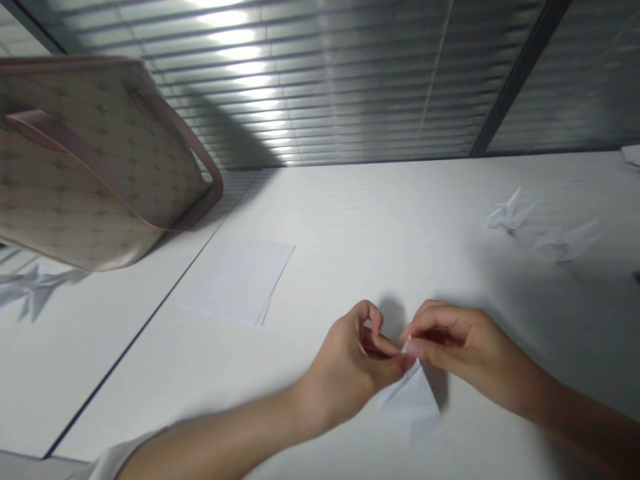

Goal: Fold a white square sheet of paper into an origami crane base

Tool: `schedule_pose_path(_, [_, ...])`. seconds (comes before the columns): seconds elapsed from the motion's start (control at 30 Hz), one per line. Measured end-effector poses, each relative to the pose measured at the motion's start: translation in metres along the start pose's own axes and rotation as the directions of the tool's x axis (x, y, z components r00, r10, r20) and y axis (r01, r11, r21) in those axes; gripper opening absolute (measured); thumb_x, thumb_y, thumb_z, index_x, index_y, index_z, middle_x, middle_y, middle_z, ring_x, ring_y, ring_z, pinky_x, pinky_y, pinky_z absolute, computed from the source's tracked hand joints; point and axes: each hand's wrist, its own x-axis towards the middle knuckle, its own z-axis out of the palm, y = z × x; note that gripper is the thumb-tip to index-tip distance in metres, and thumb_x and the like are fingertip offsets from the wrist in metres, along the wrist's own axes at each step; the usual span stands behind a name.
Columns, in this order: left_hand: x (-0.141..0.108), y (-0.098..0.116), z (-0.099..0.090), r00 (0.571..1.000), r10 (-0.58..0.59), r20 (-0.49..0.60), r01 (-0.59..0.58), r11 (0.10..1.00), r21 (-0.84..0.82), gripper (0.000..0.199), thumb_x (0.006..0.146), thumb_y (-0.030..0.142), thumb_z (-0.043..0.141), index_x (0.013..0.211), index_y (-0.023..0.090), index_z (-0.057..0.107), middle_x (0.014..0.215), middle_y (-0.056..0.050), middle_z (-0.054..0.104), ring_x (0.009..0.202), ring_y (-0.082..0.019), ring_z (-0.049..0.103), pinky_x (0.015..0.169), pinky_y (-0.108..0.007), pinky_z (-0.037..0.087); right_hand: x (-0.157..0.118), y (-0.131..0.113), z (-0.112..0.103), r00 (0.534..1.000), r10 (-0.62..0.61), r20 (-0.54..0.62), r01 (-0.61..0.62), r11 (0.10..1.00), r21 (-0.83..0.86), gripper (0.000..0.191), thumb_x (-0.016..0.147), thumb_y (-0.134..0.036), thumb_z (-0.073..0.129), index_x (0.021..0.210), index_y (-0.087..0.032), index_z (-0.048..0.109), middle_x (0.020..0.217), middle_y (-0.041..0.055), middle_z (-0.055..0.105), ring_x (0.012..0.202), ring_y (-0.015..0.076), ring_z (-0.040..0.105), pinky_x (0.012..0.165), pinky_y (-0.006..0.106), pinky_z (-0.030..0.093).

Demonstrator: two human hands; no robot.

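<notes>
A partly folded piece of white paper hangs point-up between my hands, just above the white table. My left hand pinches it near its upper tip with thumb and fingers, the index finger curled above. On the other side, my right hand pinches the same tip between thumb and forefinger. The fingertips of both hands almost meet there and cover part of the folds. Beyond my left hand lies a small stack of white square sheets, their right edges slightly fanned.
Two folded paper cranes stand at the right rear. More folded paper shapes lie at the far left, beside a large patterned handbag with pink straps. A dark seam crosses the table at left. Window blinds rise behind.
</notes>
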Motion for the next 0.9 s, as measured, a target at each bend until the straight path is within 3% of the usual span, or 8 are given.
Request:
schedule_pose_path(0.2, [0.001,0.007,-0.002,0.999,-0.046,0.015,0.046,0.999,-0.019,0.039,0.075,0.035,0.073,0.091,0.020,0.040,0.047,0.012,0.044,0.042,-0.004,0.027,0.042,-0.017,0.019,-0.001,0.001,-0.001,0.989,-0.107,-0.097,0.106,0.994,-0.019,0.028,0.083,-0.030,0.062,0.058,-0.018,0.055,0.062,-0.0031,0.047,0.060,0.0102,0.044,0.056,0.024,0.034])
schedule_pose_path(0.3, [0.000,0.013,-0.003,0.996,-0.082,0.029,0.083,0.994,-0.070,0.044,0.077,0.052,0.067,0.095,0.014,0.054,0.060,0.003,0.057,0.053,-0.008,0.047,0.051,-0.019,0.035,0.003,0.006,-0.005,0.987,-0.054,-0.148,0.064,0.996,0.062,0.030,0.082,-0.035,0.063,0.059,-0.018,0.052,0.062,-0.0035,0.046,0.061,0.0106,0.043,0.057,0.025,0.034])
schedule_pose_path(0.37, [0.000,0.014,-0.004,0.992,-0.109,0.069,0.115,0.990,-0.081,0.050,0.067,0.050,0.077,0.093,0.012,0.058,0.073,-0.003,0.064,0.063,-0.012,0.056,0.060,-0.023,0.041,0.007,0.010,-0.007,0.983,0.016,-0.181,0.013,0.987,0.158,0.032,0.081,-0.040,0.063,0.061,-0.019,0.051,0.060,-0.0044,0.045,0.060,0.0105,0.040,0.056,0.025,0.033])
schedule_pose_path(0.43, [0.000,0.012,-0.004,0.986,-0.144,0.083,0.147,0.989,-0.027,0.046,0.061,0.041,0.083,0.088,0.011,0.061,0.072,-0.003,0.065,0.061,-0.012,0.056,0.058,-0.023,0.041,0.010,0.012,-0.007,0.979,0.064,-0.194,-0.014,0.969,0.248,0.034,0.080,-0.043,0.065,0.062,-0.019,0.049,0.059,-0.0050,0.044,0.058,0.0102,0.038,0.055,0.024,0.031])
schedule_pose_path(0.6, [0.001,0.009,-0.003,0.986,-0.165,-0.002,0.164,0.980,0.115,0.033,0.070,0.041,0.075,0.068,0.011,0.062,0.061,-0.002,0.061,0.051,-0.009,0.049,0.049,-0.021,0.034,0.010,0.009,-0.003,0.983,0.101,-0.150,-0.042,0.934,0.356,0.042,0.081,-0.057,0.057,0.066,-0.018,0.054,0.057,-0.0042,0.044,0.054,0.0101,0.038,0.050,0.024,0.029])
schedule_pose_path(0.7, [0.002,0.009,-0.003,0.989,-0.145,-0.014,0.145,0.977,0.154,0.034,0.068,0.041,0.076,0.063,0.012,0.061,0.055,0.001,0.056,0.048,-0.007,0.044,0.046,-0.020,0.030,0.007,0.006,-0.002,0.997,0.061,-0.037,-0.048,0.955,0.294,0.052,0.076,-0.068,0.053,0.075,-0.017,0.061,0.057,-0.0030,0.046,0.052,0.0107,0.039,0.048,0.025,0.028])
schedule_pose_path(0.77, [0.002,0.009,-0.004,0.992,-0.122,-0.008,0.121,0.970,0.212,0.035,0.068,0.042,0.077,0.062,0.011,0.063,0.052,0.003,0.052,0.047,-0.006,0.039,0.045,-0.020,0.027,0.006,0.004,-0.002,0.997,0.073,-0.007,-0.070,0.979,0.190,0.046,0.071,-0.063,0.063,0.068,-0.017,0.058,0.055,-0.0047,0.042,0.051,0.0096,0.037,0.048,0.025,0.027])
schedule_pose_path(0.9, [0.002,0.009,-0.006,0.985,-0.173,0.021,0.166,0.967,0.195,0.035,0.064,0.042,0.080,0.069,0.009,0.069,0.059,-0.001,0.062,0.052,-0.009,0.051,0.051,-0.020,0.039,0.006,0.005,-0.002,0.982,0.126,-0.141,-0.112,0.988,0.102,0.050,0.074,-0.058,0.062,0.051,-0.019,0.043,0.049,-0.0059,0.036,0.048,0.0082,0.032,0.046,0.025,0.024])
